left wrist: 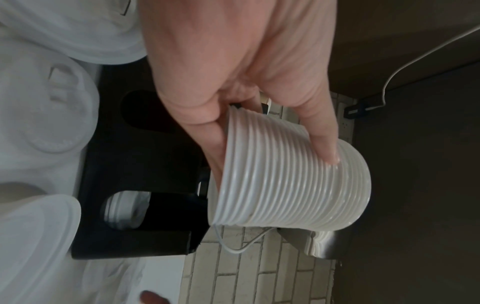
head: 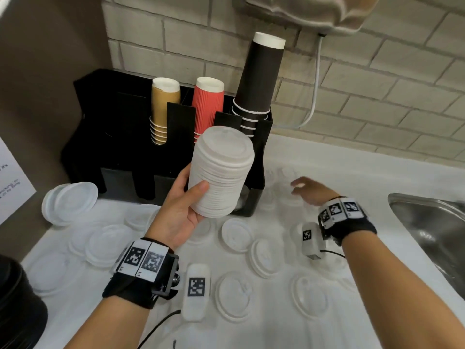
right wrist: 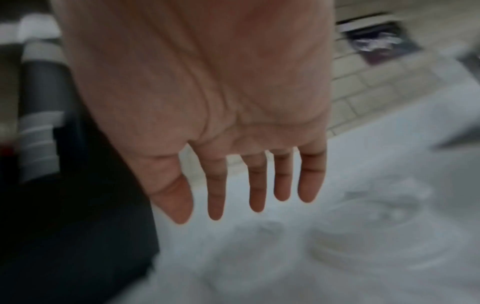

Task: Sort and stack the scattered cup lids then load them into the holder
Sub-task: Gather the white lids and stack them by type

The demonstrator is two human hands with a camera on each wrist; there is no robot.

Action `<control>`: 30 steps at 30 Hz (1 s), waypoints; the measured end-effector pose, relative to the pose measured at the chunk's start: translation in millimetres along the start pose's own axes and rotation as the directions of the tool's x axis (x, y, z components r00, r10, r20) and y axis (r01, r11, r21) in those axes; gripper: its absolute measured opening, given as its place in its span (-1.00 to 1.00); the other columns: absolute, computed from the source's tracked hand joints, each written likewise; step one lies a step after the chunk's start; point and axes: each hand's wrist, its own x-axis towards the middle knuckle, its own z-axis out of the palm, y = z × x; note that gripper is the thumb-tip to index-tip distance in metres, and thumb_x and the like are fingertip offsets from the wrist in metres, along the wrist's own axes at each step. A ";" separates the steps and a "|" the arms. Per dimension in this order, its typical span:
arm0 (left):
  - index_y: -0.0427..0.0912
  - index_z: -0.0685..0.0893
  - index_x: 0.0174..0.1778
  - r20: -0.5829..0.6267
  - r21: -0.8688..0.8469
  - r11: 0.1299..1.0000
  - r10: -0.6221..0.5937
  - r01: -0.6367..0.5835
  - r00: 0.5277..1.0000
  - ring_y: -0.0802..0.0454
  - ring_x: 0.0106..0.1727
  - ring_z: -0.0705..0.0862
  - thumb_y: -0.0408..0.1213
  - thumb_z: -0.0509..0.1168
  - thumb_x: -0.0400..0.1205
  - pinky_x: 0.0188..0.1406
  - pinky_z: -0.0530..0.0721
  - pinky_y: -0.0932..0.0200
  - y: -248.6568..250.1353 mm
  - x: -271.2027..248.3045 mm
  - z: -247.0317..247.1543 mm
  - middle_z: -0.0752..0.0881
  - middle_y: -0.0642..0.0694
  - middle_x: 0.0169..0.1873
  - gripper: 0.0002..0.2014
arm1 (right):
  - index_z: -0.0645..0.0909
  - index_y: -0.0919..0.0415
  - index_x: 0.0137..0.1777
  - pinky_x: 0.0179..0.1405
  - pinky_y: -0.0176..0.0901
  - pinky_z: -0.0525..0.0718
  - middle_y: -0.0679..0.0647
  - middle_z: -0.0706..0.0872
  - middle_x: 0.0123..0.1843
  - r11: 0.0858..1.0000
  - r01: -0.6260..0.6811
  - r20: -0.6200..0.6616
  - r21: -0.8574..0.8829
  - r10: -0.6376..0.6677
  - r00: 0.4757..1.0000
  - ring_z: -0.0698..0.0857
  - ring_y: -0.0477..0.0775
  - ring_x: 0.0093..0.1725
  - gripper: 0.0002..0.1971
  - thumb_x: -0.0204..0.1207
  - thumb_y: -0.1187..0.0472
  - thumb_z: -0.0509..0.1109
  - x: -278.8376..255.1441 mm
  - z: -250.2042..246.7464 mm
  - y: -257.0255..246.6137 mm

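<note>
My left hand (head: pixel 186 197) grips a tall stack of white cup lids (head: pixel 221 172) in the air, just in front of the black holder (head: pixel 130 157); thumb and fingers wrap the stack's ribbed side (left wrist: pixel 291 181). The holder's right front slot holds a few lids (left wrist: pixel 124 207). My right hand (head: pixel 309 190) hovers with straight, spread fingers (right wrist: pixel 257 185) over blurred lids (right wrist: pixel 363 246) to the right of the holder, holding nothing. Several loose white lids (head: pixel 266 253) lie scattered over the white counter (head: pixel 327 157).
The holder's back row carries tan cups (head: pixel 163 109), red cups (head: pixel 208 104) and tall dark cups (head: pixel 259 79). A small pile of larger lids (head: pixel 70 202) leans at the left. A steel sink (head: pixel 432 227) lies at the right; a black stack (head: pixel 17 306) sits bottom left.
</note>
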 end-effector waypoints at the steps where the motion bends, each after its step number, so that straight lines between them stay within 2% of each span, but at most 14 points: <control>1: 0.09 0.53 0.42 0.003 0.007 1.000 0.000 0.000 1.000 0.01 0.29 0.72 -0.22 0.44 0.43 -0.03 0.77 0.15 -0.4 0.9 -0.4 0.75 0.03 0.26 -0.41 | 0.48 -0.07 0.41 0.20 -0.07 0.56 0.19 0.53 0.37 0.985 -0.040 0.035 -0.165 0.046 0.998 0.55 0.27 0.28 -0.63 0.61 0.05 0.29 3.9 7.4 3.8; 2: 0.09 0.54 0.42 0.001 0.013 1.000 -0.001 0.001 1.000 0.01 0.29 0.72 -0.24 0.41 0.45 -0.03 0.77 0.15 -1.1 1.9 -1.0 0.75 0.03 0.26 -0.43 | 0.44 -0.12 0.44 0.34 0.04 0.45 0.21 0.42 0.45 0.955 -0.066 0.032 -0.288 0.078 0.996 0.41 0.34 0.43 -0.59 0.60 0.00 0.29 5.3 13.2 5.5; 4: 0.10 0.54 0.42 0.000 0.020 1.000 -0.001 0.001 1.000 0.00 0.30 0.72 -0.25 0.40 0.46 -0.03 0.77 0.14 -1.4 2.8 -1.9 0.75 0.02 0.26 -0.44 | 0.39 -0.15 0.48 0.41 0.11 0.35 0.21 0.30 0.50 0.912 -0.085 0.006 -0.400 0.095 0.995 0.25 0.36 0.52 -0.54 0.58 -0.05 0.30 4.5 20.6 4.9; 8: 0.08 0.52 0.45 -0.016 0.020 1.000 -0.010 0.010 1.000 -0.02 0.32 0.70 -0.20 0.46 0.44 -0.02 0.77 0.14 -1.2 3.6 -2.5 0.74 0.01 0.28 -0.39 | 0.48 0.02 0.39 0.46 0.11 0.29 0.23 0.31 0.48 0.868 -0.053 0.014 -0.495 0.069 0.998 0.19 0.32 0.54 -0.56 0.57 -0.12 0.32 4.3 20.2 -1.1; 10: 0.07 0.52 0.45 -0.023 0.024 1.000 -0.015 0.015 1.000 -0.02 0.32 0.71 -0.10 0.61 0.34 -0.01 0.77 0.14 -1.9 3.8 -2.1 0.73 -0.01 0.29 -0.27 | 0.55 0.14 0.36 0.46 0.05 0.26 0.24 0.38 0.44 0.813 -0.024 0.038 -0.582 0.057 0.998 0.23 0.26 0.51 -0.50 0.59 -0.19 0.27 7.2 20.0 -4.4; 12: 0.06 0.52 0.46 -0.036 0.028 0.999 -0.016 0.017 0.999 -0.02 0.33 0.70 -0.12 0.56 0.35 -0.03 0.77 0.15 -3.0 4.3 -1.9 0.73 0.00 0.29 -0.29 | 0.59 0.19 0.34 0.39 -0.01 0.35 0.23 0.44 0.40 0.792 0.005 0.058 -0.610 0.038 0.998 0.35 0.26 0.44 -0.43 0.57 -0.26 0.25 10.7 21.7 -6.9; 14: 0.05 0.50 0.47 -0.035 0.022 1.000 -0.021 0.022 0.999 -0.03 0.33 0.70 -0.17 0.49 0.39 -0.03 0.77 0.14 -3.0 4.4 -1.6 0.73 -0.01 0.30 -0.32 | 0.58 0.26 0.32 0.21 -0.08 0.49 0.22 0.53 0.36 0.808 0.040 0.074 -0.588 0.005 0.997 0.52 0.25 0.34 -0.41 0.54 -0.23 0.32 16.1 24.8 -5.6; 15: 0.05 0.50 0.48 -0.033 0.021 0.999 -0.025 0.026 0.999 -0.02 0.31 0.71 -0.16 0.53 0.38 -0.03 0.78 0.14 -3.2 4.2 -1.6 0.73 -0.02 0.30 -0.31 | 0.54 0.29 0.32 0.10 -0.11 0.51 0.22 0.57 0.33 0.825 0.050 0.072 -0.564 -0.012 0.997 0.58 0.24 0.29 -0.42 0.52 -0.18 0.38 19.1 26.4 -4.1; 17: 0.04 0.51 0.47 -0.030 0.023 1.000 -0.019 0.020 0.999 0.00 0.28 0.73 -0.19 0.52 0.43 -0.04 0.78 0.14 -4.0 4.0 -2.5 0.72 -0.04 0.31 -0.35 | 0.43 0.25 0.34 0.00 -0.12 0.49 0.21 0.57 0.30 0.871 0.042 0.041 -0.489 -0.025 0.999 0.61 0.25 0.25 -0.43 0.48 -0.07 0.47 22.9 28.3 -0.7; 20: 0.04 0.51 0.46 -0.014 0.019 1.000 -0.010 0.011 1.000 -0.01 0.29 0.72 -0.30 0.32 0.53 -0.05 0.77 0.15 -3.6 3.1 -3.2 0.74 -0.02 0.27 -0.47 | 0.31 0.11 0.37 -0.06 -0.06 0.51 0.22 0.53 0.29 0.910 0.030 0.033 -0.414 -0.018 0.999 0.62 0.25 0.11 -0.44 0.47 0.00 0.47 25.9 28.4 3.6; 23: 0.06 0.51 0.46 0.005 0.024 1.000 -0.011 0.011 1.000 0.00 0.29 0.72 -0.19 0.46 0.39 -0.03 0.77 0.16 -0.9 2.2 -2.6 0.74 0.00 0.28 -0.35 | 0.26 0.00 0.41 -0.08 -0.02 0.51 0.23 0.50 0.26 0.946 0.017 0.002 -0.324 -0.018 1.000 0.61 0.27 0.06 -0.45 0.50 0.00 0.40 24.4 19.1 4.7; 26: 0.08 0.52 0.44 -0.004 0.023 1.000 -0.008 0.008 1.000 0.00 0.30 0.72 -0.22 0.44 0.42 -0.03 0.76 0.16 -0.4 2.3 -1.1 0.74 0.00 0.28 -0.38 | 0.28 -0.09 0.32 -0.09 0.04 0.66 0.23 0.51 0.18 0.999 0.042 -0.098 0.016 -0.041 0.994 0.65 0.29 0.04 -0.54 0.50 -0.05 0.37 9.3 -3.5 -1.1; 28: 0.07 0.52 0.45 -0.012 0.019 1.000 -0.016 0.016 1.000 0.00 0.29 0.72 -0.20 0.47 0.42 -0.03 0.76 0.17 -2.0 1.9 0.4 0.73 -0.02 0.30 -0.37 | 0.33 -0.12 0.23 -0.12 0.03 0.71 0.22 0.57 0.14 0.907 0.169 -0.195 0.386 -0.098 0.976 0.66 0.17 -0.01 -0.62 0.49 0.00 0.38 -12.6 -14.6 -10.2; 30: 0.05 0.50 0.48 -0.007 0.029 0.999 -0.032 0.033 0.999 0.00 0.29 0.72 -0.09 0.65 0.29 -0.02 0.77 0.15 -3.8 1.5 2.5 0.72 -0.03 0.31 -0.19 | 0.41 -0.15 0.18 -0.10 0.01 0.72 0.16 0.63 0.11 0.711 0.335 -0.285 0.618 -0.194 0.939 0.68 0.06 0.00 -0.61 0.38 0.03 0.42 -41.9 -17.9 -24.1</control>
